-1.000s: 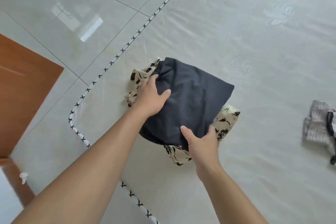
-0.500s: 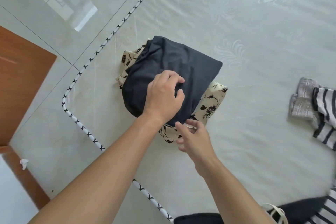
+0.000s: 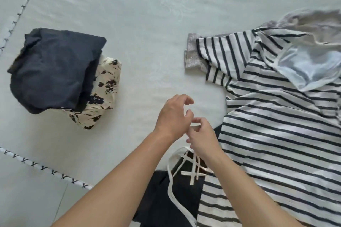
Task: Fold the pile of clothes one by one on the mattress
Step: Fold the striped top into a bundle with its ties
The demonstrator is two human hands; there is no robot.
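Observation:
A folded dark navy garment lies on top of a folded cream floral garment at the left of the mattress. The unfolded pile is at the right: a black-and-white striped shirt, a grey garment under it, and a pale blue piece. A black garment with white trim and ties lies at the bottom centre. My left hand hovers mid-mattress, fingers loosely curled, holding nothing. My right hand is just above the white ties, fingers curled; whether it pinches a tie is unclear.
The mattress edge with its black-stitched white piping runs along the left and bottom left, with tiled floor beyond it. Bare mattress stretches between the folded stack and the pile.
Both hands have left the navy garment on the floral one and moved right to the black garment with white ties. The view has swung right, bringing the pile into sight.

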